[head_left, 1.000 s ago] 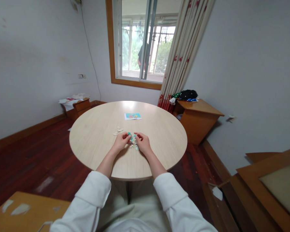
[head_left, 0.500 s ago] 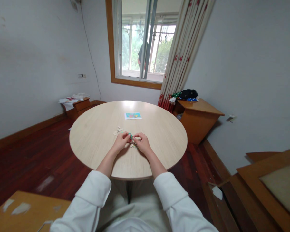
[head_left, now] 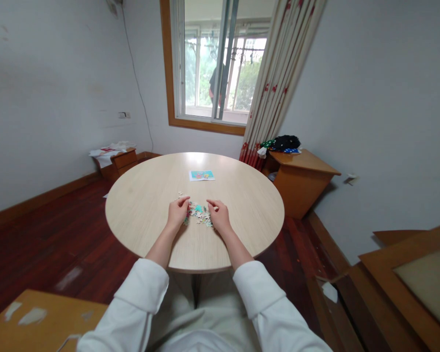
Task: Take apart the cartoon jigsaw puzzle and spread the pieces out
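Observation:
A loose heap of jigsaw puzzle pieces [head_left: 199,214] lies on the round table between my hands. Some pieces are teal, and others are pale or show their plain backs. My left hand [head_left: 177,212] rests at the heap's left edge, fingers loosely bent and apart, with nothing visible in them. On the other side, my right hand [head_left: 219,216] has its thumb and index finger close around a small dark puzzle piece [head_left: 205,209] seen edge-on. Pieces under the palms are partly hidden. Beyond the heap lies a picture card [head_left: 201,175] with a teal background and colourful figures.
The round wooden table [head_left: 139,200] stands before me. A brown cabinet [head_left: 300,181] with clothes on top is at the right, beside a curtain [head_left: 273,88]. A low drawer unit [head_left: 124,161] stands at the left. Behind the window a person [head_left: 217,85] is partly visible.
My hands have moved apart from their meeting point over the teal pieces. The heap between them now shows more fully, and my left hand covers part of the pale pieces at the left.

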`<state>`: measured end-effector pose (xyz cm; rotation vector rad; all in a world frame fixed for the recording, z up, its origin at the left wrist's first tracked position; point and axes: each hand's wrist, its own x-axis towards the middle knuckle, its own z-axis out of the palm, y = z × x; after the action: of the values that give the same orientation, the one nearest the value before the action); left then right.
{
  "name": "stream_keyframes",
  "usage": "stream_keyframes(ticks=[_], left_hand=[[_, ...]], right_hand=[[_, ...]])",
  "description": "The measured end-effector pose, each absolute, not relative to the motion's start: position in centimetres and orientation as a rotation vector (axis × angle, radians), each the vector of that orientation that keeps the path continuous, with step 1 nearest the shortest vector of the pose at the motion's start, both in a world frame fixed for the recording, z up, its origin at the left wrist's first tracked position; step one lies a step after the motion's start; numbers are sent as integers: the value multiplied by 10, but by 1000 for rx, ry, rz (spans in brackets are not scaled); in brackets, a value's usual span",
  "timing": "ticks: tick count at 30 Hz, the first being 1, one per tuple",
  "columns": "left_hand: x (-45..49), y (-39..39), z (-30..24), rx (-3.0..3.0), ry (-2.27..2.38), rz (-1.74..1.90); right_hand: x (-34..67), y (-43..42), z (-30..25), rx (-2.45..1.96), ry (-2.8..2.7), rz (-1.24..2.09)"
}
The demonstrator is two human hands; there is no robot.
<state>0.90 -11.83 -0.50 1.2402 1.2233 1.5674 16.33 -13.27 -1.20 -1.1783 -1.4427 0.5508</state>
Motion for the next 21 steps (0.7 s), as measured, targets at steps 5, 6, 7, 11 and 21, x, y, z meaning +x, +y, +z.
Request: stream_keyframes(ticks=[5,6,7,11,21], left_hand=[[6,-118,-3,1210,1269,1645],[5,-118,-2,1203,1279,1659],[4,-118,-2,1197,1288,1671],[2,-118,-2,1178,1320,1704],[0,-119,0,1152,1361,1737]], right_hand=[[158,-145,-7,-1143,-1738,409],[157,-147,-7,-1154,-1833,367],[156,-149,-7,-1177,-1921,330],[154,-150,-8,-1314,-2085,249],[158,-137,-18,-1294,-1904,310]])
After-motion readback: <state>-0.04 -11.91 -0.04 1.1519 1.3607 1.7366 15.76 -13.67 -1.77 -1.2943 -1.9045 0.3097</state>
